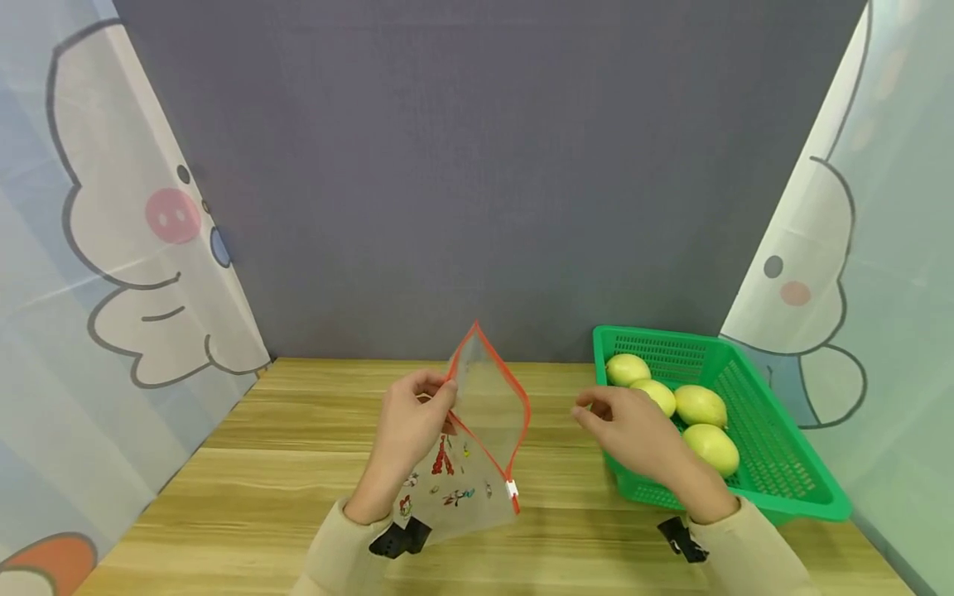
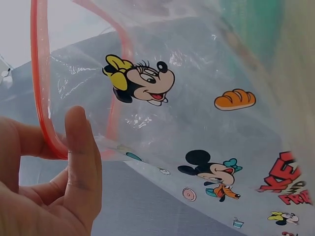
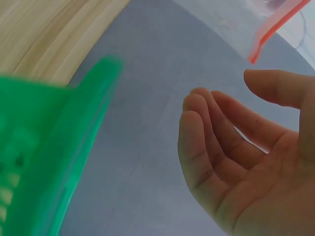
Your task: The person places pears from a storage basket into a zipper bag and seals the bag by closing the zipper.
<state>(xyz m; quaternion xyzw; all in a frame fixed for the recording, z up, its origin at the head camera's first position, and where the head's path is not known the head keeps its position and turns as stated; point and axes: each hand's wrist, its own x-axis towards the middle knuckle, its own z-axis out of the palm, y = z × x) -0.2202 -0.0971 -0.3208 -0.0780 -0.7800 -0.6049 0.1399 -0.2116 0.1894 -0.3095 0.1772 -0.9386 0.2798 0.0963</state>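
My left hand pinches the red zip edge of a clear zip bag between thumb and fingers. Cartoon mice and a bread roll are printed on the bag, whose mouth gapes in a diamond shape. A white slider sits at the low right end of the zip. Nothing is in my right hand, which hovers between the bag and a green basket, overlapping the basket's near left side in the head view. Its fingers bend loosely, with the thumb apart from them in the right wrist view.
Several yellow fruits, looking like lemons, lie in the left part of the basket. Beneath everything is a wood-grain table. A dark grey panel rises behind it, and cartoon-printed curtains hang at both sides.
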